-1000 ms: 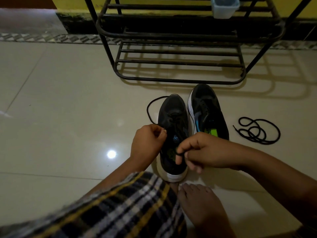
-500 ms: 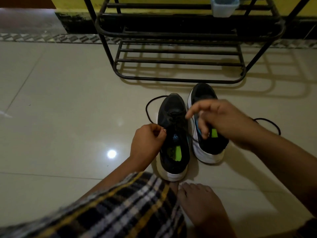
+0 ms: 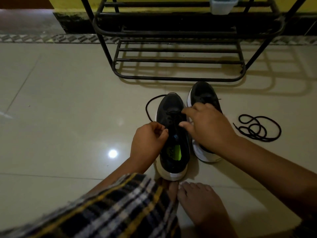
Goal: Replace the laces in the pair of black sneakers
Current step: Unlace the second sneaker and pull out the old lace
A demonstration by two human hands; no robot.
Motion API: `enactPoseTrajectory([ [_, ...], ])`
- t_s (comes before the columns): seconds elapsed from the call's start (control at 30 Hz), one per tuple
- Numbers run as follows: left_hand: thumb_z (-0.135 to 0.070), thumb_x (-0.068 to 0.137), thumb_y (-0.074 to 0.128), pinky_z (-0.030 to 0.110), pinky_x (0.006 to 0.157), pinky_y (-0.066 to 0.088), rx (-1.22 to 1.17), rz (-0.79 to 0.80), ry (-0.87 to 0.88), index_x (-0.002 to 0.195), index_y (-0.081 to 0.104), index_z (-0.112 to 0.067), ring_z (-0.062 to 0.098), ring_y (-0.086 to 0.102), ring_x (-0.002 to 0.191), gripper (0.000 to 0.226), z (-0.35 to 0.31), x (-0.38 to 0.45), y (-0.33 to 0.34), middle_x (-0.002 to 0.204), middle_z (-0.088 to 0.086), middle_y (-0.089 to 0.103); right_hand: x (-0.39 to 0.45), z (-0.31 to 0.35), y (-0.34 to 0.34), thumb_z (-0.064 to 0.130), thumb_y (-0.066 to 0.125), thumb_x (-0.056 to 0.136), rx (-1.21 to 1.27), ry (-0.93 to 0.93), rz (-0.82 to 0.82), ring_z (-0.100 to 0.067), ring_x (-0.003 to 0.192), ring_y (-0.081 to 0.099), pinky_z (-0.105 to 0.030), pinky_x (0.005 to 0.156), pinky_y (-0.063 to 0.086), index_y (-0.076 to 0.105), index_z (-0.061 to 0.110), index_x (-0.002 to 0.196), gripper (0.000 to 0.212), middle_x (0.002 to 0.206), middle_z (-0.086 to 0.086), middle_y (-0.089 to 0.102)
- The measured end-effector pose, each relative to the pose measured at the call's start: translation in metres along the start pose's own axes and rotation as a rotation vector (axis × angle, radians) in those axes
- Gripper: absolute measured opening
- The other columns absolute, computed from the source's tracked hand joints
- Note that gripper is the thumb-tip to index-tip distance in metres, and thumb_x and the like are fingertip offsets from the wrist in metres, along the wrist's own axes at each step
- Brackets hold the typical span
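The left sneaker (image 3: 173, 134) stands on the floor (image 3: 60, 117) at the centre of the view, toe pointing to 12 o'clock, and the right sneaker (image 3: 204, 95) is just beside it at 3 o'clock, partly covered by the right hand. A black lace (image 3: 148, 107) is threaded through the eyelets of the left sneaker, and a loop of it lies on the floor at 10 o'clock. The left hand (image 3: 147, 143) is closed in a pinch on this lace at the side of the tongue. The right hand (image 3: 208, 124) is placed above the eyelets with bent fingers; whether something is pinched cannot be told.

It is judged that the thin lace can slip from the pinch or be pulled unevenly, so one end becomes too short. An eyelet can also be missed, because black lies on black in weak light.

The uppers look like soft mesh, the soles are white and smooth, and a green patch is seen inside the left sneaker. A second lace (image 3: 257, 127) is coiled at 3 o'clock, well apart. The tiles are glossy. A black metal rack (image 3: 180, 78) stands at 12 o'clock.
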State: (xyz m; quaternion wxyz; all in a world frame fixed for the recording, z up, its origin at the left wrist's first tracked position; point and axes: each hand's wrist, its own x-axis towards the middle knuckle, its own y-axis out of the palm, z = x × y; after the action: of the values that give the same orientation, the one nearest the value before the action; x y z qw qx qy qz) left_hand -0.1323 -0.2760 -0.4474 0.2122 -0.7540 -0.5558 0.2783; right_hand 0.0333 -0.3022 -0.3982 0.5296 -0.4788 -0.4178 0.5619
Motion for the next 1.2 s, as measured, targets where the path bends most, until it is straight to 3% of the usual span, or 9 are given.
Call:
enactPoseTrajectory([
  [0.2,-0.027,0.086,0.064,0.026,0.069,0.055,0.037,0.010,0.051,0.087,0.069,-0.022,0.003,0.062,0.071,0.007,-0.002,-0.001,-0.004,0.076,-0.008,0.067,0.003,0.010,0.006,0.057,0.046,0.089,-0.061,-0.046,0.110,-0.022,0.113,0.044,-0.034,0.083,0.044,0.058,0.013,0.110,0.050,0.114,-0.005,0.054],
  [0.3,-0.026,0.085,0.065,0.027,0.070,0.055,0.023,0.003,0.063,0.086,0.069,-0.022,0.002,0.062,0.071,0.006,-0.001,-0.002,-0.005,0.076,-0.008,0.068,0.003,0.010,0.009,0.049,0.046,0.092,-0.096,-0.059,0.114,-0.024,0.110,0.045,-0.032,0.075,0.042,0.060,0.012,0.103,0.041,0.109,-0.005,0.055],
  [0.43,-0.026,0.085,0.064,0.027,0.067,0.054,0.026,-0.006,0.068,0.083,0.069,-0.022,0.002,0.062,0.070,0.006,0.001,-0.001,-0.007,0.074,-0.008,0.067,0.002,0.011,0.011,0.029,0.046,0.090,-0.057,-0.024,0.095,-0.025,0.082,0.050,-0.027,0.060,0.031,0.050,0.012,0.080,0.021,0.090,-0.008,0.051],
  [0.5,-0.026,0.085,0.063,0.026,0.065,0.053,0.043,-0.024,0.051,0.081,0.068,-0.022,0.002,0.062,0.068,0.007,0.005,0.002,-0.010,0.072,-0.008,0.067,0.004,0.006,0.008,0.027,0.048,0.088,-0.037,0.037,0.103,-0.023,0.066,0.044,-0.027,0.050,0.026,0.047,0.011,0.073,0.022,0.078,-0.005,0.045],
  [0.63,-0.025,0.086,0.062,0.018,0.061,0.047,0.038,-0.044,0.010,0.077,0.066,-0.022,0.002,0.061,0.067,0.010,0.009,0.004,-0.012,0.071,-0.007,0.067,0.003,-0.004,0.006,0.028,0.048,0.089,-0.009,0.090,0.112,-0.023,0.062,0.044,-0.024,0.044,0.022,0.035,0.017,0.058,0.035,0.062,0.000,0.038],
  [0.7,-0.024,0.086,0.061,0.021,0.063,0.049,0.038,-0.046,0.022,0.078,0.067,-0.021,0.003,0.062,0.068,0.010,0.008,0.004,-0.011,0.071,-0.007,0.067,0.003,-0.004,0.009,0.029,0.048,0.091,0.026,0.086,0.116,-0.024,0.062,0.048,-0.026,0.045,0.025,0.035,0.017,0.057,0.038,0.060,0.000,0.038],
  [0.83,-0.024,0.086,0.060,0.032,0.070,0.054,0.065,-0.052,0.064,0.092,0.066,-0.020,0.007,0.061,0.077,0.010,0.007,0.003,-0.011,0.088,-0.007,0.066,0.005,-0.007,0.010,0.033,0.054,0.091,0.165,0.078,0.126,-0.024,0.063,0.056,-0.030,0.054,0.039,0.057,0.008,0.065,0.036,0.061,-0.007,0.053],
  [1.0,-0.012,0.086,0.051,0.040,0.090,0.048,0.437,0.027,0.308,0.137,0.045,-0.022,0.027,0.047,0.116,0.053,-0.011,0.010,-0.004,0.132,0.005,0.048,0.004,-0.010,0.010,0.028,0.059,0.090,0.296,0.097,0.128,-0.018,0.056,0.051,-0.028,0.053,0.037,0.058,0.008,0.065,0.032,0.054,-0.001,0.048],
  [1.2,-0.023,0.092,0.049,0.035,0.096,0.041,0.573,0.127,0.384,0.127,0.058,-0.025,0.024,0.041,0.122,0.036,-0.019,0.009,-0.002,0.138,-0.003,0.048,0.004,-0.012,0.013,0.026,0.061,0.087,0.302,0.062,0.093,-0.020,0.062,0.058,-0.027,0.057,0.042,0.065,0.003,0.072,0.028,0.066,-0.012,0.063],
])
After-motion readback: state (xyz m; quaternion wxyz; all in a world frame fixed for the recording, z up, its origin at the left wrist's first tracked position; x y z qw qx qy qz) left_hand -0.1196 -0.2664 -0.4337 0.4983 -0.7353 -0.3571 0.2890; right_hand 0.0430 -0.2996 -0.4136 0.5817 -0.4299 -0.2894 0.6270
